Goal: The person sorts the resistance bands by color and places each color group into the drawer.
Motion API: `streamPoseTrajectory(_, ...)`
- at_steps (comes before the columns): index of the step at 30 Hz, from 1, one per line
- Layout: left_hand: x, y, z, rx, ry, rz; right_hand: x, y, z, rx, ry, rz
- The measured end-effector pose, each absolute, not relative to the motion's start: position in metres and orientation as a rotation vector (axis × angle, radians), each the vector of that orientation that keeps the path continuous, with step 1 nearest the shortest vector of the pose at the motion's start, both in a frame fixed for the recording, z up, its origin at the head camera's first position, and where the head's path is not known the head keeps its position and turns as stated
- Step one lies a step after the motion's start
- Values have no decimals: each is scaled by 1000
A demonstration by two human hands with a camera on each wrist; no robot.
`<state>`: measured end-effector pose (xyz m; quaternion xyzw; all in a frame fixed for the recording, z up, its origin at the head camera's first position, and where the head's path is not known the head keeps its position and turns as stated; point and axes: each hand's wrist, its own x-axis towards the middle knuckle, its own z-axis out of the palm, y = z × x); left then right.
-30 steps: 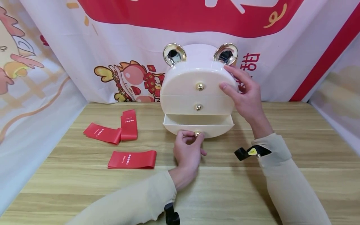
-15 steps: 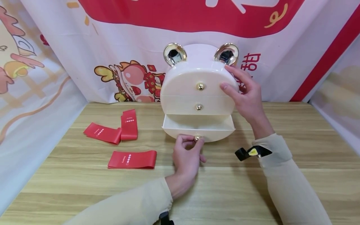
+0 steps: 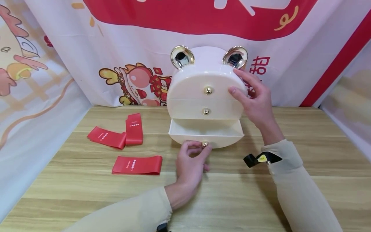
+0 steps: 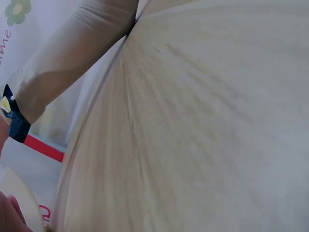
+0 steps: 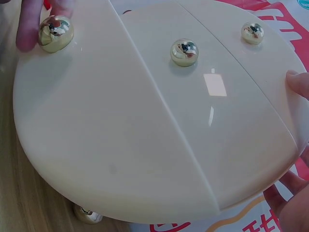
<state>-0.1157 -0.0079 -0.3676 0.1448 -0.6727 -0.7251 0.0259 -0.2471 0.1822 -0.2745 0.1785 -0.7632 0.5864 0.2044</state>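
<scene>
A white rounded drawer box (image 3: 185, 108) with two gold-rimmed, eye-like rounds on top stands at the back of the table. Its bottom drawer (image 3: 226, 140) is pulled out, and the inside that shows is bare. My left hand (image 3: 189, 164) pinches that drawer's gold knob (image 3: 205, 144) between thumb and fingers. High on the box's right side, my right hand (image 3: 255, 100) grips the edge, thumb on the front face and fingers round the side. The upper two drawers, each with a gold knob (image 5: 184, 52), are closed in the right wrist view.
Three red folded bands lie on the wooden table (image 3: 232, 199) to the left: a near band (image 3: 137, 165), a far-left band (image 3: 107, 137) and an overlapping band (image 3: 134, 129). A printed cloth (image 3: 139, 42) hangs right behind the box.
My left hand has drawn the bottom drawer farther out toward me, mostly in the first half second. The right hand keeps its grip on the box's side.
</scene>
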Motion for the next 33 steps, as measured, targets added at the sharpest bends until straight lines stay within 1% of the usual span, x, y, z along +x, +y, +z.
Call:
streamPoseTrajectory(7, -111, -37, -348, 366, -2164, -2227, -247, 182, -275, 494, -2135, 1649)
streamPoseTrajectory(11, -116, -66, -334, 232, -2266, -2247, -246, 183, -274, 492, -2137, 1642)
streamPoseTrajectory(16, -130, -115, -325, -27, -2539, -2187, -246, 182, -274, 497, -2135, 1648)
streamPoseTrajectory(23, -151, -178, -332, -541, -2851, -1904, -247, 182, -275, 504, -2122, 1660)
streamPoseTrajectory(26, -160, -195, -336, -686, -2963, -1777, -247, 183, -274, 503, -2121, 1656)
streamPoseTrajectory(33, -173, -215, -343, -895, -3133, -1719, -246, 183, -275, 509, -2123, 1670)
